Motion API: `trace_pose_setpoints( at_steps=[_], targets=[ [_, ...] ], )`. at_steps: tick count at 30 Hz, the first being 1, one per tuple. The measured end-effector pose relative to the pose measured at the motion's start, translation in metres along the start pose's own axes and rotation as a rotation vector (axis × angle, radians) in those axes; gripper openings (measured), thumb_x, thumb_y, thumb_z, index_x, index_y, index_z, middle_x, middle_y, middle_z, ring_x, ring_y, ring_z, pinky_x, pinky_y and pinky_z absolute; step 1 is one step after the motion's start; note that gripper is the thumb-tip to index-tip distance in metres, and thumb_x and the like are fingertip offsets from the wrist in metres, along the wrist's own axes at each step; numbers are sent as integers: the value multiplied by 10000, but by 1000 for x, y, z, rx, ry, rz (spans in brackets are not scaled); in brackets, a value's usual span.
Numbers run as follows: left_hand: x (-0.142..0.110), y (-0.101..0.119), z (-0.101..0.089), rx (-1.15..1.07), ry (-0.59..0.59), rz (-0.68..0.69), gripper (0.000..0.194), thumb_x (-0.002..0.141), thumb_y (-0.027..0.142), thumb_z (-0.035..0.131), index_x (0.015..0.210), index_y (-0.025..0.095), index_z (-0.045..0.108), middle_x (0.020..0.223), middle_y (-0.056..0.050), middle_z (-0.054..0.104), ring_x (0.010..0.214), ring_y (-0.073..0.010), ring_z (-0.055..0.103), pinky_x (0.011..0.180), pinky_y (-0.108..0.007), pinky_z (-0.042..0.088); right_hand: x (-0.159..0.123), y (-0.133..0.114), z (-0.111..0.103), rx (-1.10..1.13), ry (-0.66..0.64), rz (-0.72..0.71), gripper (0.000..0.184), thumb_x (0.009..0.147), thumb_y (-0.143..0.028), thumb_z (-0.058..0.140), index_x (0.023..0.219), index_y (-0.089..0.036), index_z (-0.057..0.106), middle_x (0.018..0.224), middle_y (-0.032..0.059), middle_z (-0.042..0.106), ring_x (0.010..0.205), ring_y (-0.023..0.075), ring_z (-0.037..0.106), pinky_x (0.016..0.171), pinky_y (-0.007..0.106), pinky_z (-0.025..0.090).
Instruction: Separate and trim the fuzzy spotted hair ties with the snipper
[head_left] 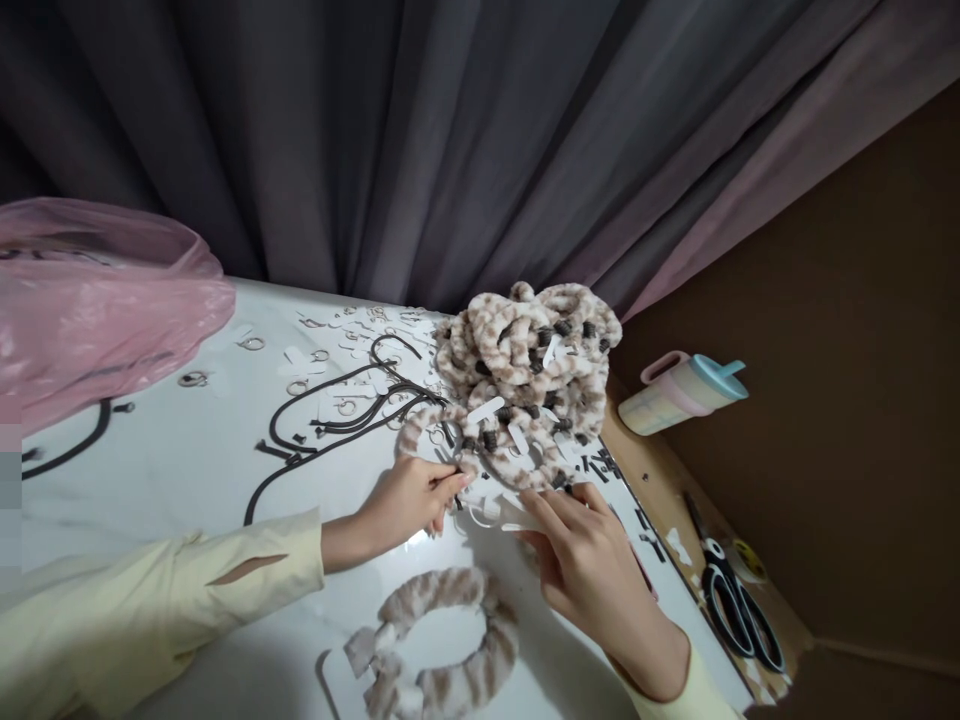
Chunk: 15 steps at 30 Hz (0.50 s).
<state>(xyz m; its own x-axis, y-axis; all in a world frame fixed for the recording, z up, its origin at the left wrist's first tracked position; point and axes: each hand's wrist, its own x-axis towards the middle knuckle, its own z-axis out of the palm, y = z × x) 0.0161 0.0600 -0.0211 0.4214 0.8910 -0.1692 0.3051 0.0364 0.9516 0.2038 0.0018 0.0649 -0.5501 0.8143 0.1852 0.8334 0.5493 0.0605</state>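
Observation:
My left hand is closed in a pinch at the end of a brown-and-white plush loop, where a dark bit of cord shows between the fingertips. Opposite it, my right hand grips a flat white strip; a pale ring is beside the strip's end. The fingertips of both hands are a short way apart above the white table. Nearer to me lies a larger plush ring in the same pattern. Just beyond the hands rises a pile of plush loops with dark ends and white tabs.
Black cords and several metal rings are scattered on the white table. A pink plastic bag stands at left. A tumbler and black-handled scissors are at right. Grey curtains hang behind.

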Motion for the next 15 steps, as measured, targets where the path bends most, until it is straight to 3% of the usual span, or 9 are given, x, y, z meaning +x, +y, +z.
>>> trace_pose_setpoints(
  at_steps=[15],
  targets=[
    [-1,2,-1,20,-8,0,478,839,547,434,557,183,561,402,22,559,387,-124,559,452,-207,416,1,0,1,9,4,-15,211,790,-52,377,904,-133,535,648,29,550,542,184,440,610,306,234]
  ],
)
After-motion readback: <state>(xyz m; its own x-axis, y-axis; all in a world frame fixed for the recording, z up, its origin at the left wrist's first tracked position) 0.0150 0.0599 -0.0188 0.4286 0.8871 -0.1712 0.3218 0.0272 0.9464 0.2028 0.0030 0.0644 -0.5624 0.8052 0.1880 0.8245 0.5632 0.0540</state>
